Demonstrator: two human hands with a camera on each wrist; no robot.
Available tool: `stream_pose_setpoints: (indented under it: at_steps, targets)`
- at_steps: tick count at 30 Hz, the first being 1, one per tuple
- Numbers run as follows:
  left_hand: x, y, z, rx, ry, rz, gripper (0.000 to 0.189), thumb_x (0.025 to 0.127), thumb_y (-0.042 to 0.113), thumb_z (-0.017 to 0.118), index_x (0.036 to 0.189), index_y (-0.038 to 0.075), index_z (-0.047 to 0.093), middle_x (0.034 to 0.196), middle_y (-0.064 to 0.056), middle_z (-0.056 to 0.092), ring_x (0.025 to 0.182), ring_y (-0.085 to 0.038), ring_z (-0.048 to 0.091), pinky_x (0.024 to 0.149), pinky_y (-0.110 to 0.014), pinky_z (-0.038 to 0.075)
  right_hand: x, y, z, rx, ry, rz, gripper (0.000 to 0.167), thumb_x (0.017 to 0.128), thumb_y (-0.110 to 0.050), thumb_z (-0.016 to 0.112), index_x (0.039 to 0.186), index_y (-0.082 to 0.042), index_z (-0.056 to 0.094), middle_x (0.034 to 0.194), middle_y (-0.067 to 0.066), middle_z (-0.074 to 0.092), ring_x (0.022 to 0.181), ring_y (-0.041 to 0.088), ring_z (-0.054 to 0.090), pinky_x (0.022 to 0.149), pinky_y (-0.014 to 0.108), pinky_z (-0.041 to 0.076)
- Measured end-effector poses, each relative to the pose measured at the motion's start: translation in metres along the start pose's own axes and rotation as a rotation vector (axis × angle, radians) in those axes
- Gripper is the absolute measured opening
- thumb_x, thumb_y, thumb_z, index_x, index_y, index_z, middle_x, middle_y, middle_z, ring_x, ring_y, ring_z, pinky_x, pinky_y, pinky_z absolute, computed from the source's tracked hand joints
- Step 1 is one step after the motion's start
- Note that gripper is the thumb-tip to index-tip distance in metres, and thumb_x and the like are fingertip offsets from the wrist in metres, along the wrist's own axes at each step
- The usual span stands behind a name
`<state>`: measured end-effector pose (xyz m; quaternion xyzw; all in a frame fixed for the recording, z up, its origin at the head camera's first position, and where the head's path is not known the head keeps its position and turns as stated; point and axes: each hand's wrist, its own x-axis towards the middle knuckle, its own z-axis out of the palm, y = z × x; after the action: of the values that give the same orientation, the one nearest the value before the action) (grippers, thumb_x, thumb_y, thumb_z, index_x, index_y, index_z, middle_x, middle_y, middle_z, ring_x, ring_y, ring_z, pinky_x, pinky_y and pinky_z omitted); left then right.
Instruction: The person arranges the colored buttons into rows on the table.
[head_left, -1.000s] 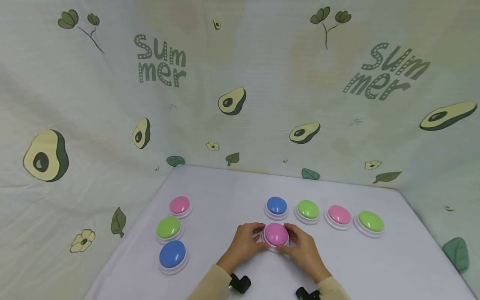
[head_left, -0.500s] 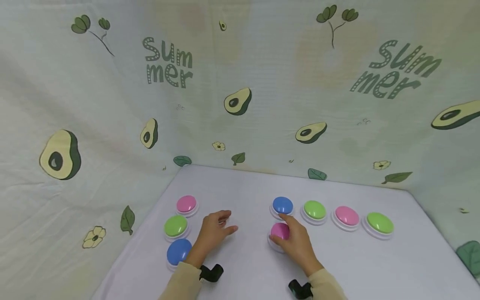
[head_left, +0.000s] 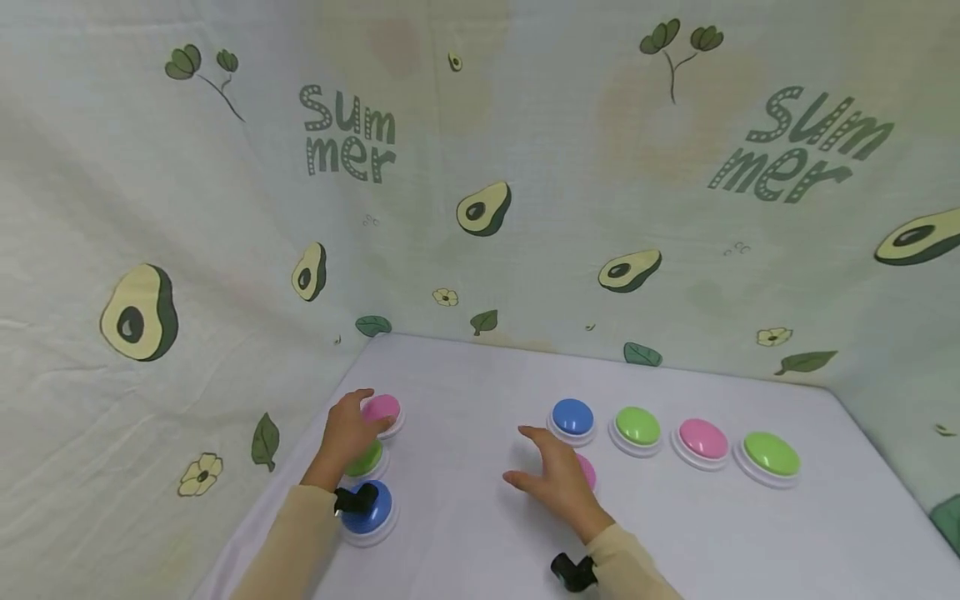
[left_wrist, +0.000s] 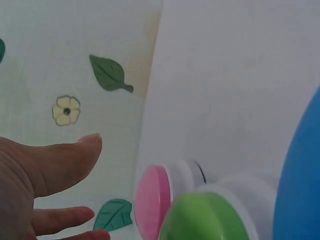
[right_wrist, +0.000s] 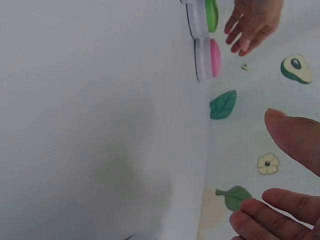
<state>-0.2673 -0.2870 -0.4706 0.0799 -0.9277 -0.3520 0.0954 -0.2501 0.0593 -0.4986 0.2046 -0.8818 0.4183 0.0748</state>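
At the left side of the white surface (head_left: 465, 508), your left hand (head_left: 345, 432) hung above a glossy, domed pink button (head_left: 382, 407) on a round white base, thumb and fingers parted and gripping nothing; the right wrist view showed it clear of that button. Toward you from the pink one, partly behind your hand, sat a domed green button (head_left: 366, 461), then a domed blue button (head_left: 377, 511), all in white bases.

Your right hand (head_left: 561, 477) was spread wide near the middle, thumb and fingers well apart with nothing between them. It partly hid a second domed pink button (head_left: 588, 471); you could not tell whether they touched. Beyond it, a row ran rightward: a second blue button (head_left: 573, 415), a second green button (head_left: 637, 425), a third pink button (head_left: 702, 437) and a third green button (head_left: 772, 452). Pale cloth (head_left: 555, 158) printed with avocados and leaves rose behind.
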Motion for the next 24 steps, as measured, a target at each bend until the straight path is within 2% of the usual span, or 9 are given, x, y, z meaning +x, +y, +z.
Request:
stream_pose_setpoints:
  at_steps: [5, 8, 11, 14, 18, 24]
  targets:
    - [0.013, -0.017, -0.004, 0.086, -0.128, -0.081, 0.083, 0.093, 0.02, 0.077, 0.151, -0.018, 0.033, 0.151, -0.043, 0.041, 0.139, -0.058, 0.041, 0.117, -0.066, 0.036, 0.007, -0.008, 0.01, 0.025, -0.09, 0.024, 0.07, 0.081, -0.024, 0.092, 0.139, 0.002, 0.062, 0.14, 0.022, 0.064, 0.133, 0.044, 0.057, 0.111, 0.06, 0.047]
    - [0.018, -0.024, -0.002, 0.113, -0.161, -0.108, 0.087, 0.091, 0.021, 0.079, 0.15, -0.02, 0.031, 0.15, -0.045, 0.04, 0.137, -0.059, 0.043, 0.115, -0.066, 0.038, 0.013, -0.012, 0.019, 0.055, -0.15, 0.038, 0.072, 0.083, -0.026, 0.09, 0.142, 0.002, 0.06, 0.143, 0.023, 0.062, 0.136, 0.044, 0.054, 0.112, 0.061, 0.045]
    - [0.021, -0.031, 0.0, 0.133, -0.182, -0.115, 0.087, 0.09, 0.022, 0.08, 0.149, -0.022, 0.033, 0.147, -0.045, 0.042, 0.132, -0.057, 0.049, 0.112, -0.065, 0.042, 0.02, -0.016, 0.03, 0.086, -0.221, 0.059, 0.074, 0.085, -0.027, 0.089, 0.145, 0.003, 0.057, 0.146, 0.023, 0.059, 0.139, 0.045, 0.051, 0.114, 0.062, 0.043]
    - [0.023, -0.035, 0.002, 0.131, -0.198, -0.107, 0.082, 0.088, 0.02, 0.082, 0.145, -0.021, 0.04, 0.141, -0.043, 0.05, 0.121, -0.052, 0.058, 0.106, -0.063, 0.049, 0.027, -0.022, 0.044, 0.098, -0.282, 0.069, 0.076, 0.086, -0.028, 0.088, 0.147, 0.004, 0.056, 0.148, 0.023, 0.057, 0.141, 0.045, 0.049, 0.116, 0.06, 0.041]
    - [0.023, -0.032, 0.001, 0.103, -0.216, -0.106, 0.072, 0.088, 0.017, 0.082, 0.14, -0.019, 0.047, 0.132, -0.037, 0.059, 0.108, -0.044, 0.063, 0.1, -0.06, 0.054, 0.036, -0.028, 0.06, 0.1, -0.331, 0.071, 0.078, 0.086, -0.029, 0.089, 0.147, 0.005, 0.055, 0.149, 0.023, 0.057, 0.142, 0.044, 0.048, 0.118, 0.058, 0.039]
    - [0.024, -0.029, 0.004, 0.09, -0.226, -0.105, 0.067, 0.087, 0.017, 0.083, 0.138, -0.015, 0.051, 0.129, -0.032, 0.062, 0.107, -0.041, 0.063, 0.099, -0.058, 0.055, 0.042, -0.034, 0.073, 0.093, -0.366, 0.073, 0.078, 0.086, -0.03, 0.089, 0.147, 0.006, 0.055, 0.15, 0.023, 0.057, 0.143, 0.043, 0.048, 0.119, 0.056, 0.038]
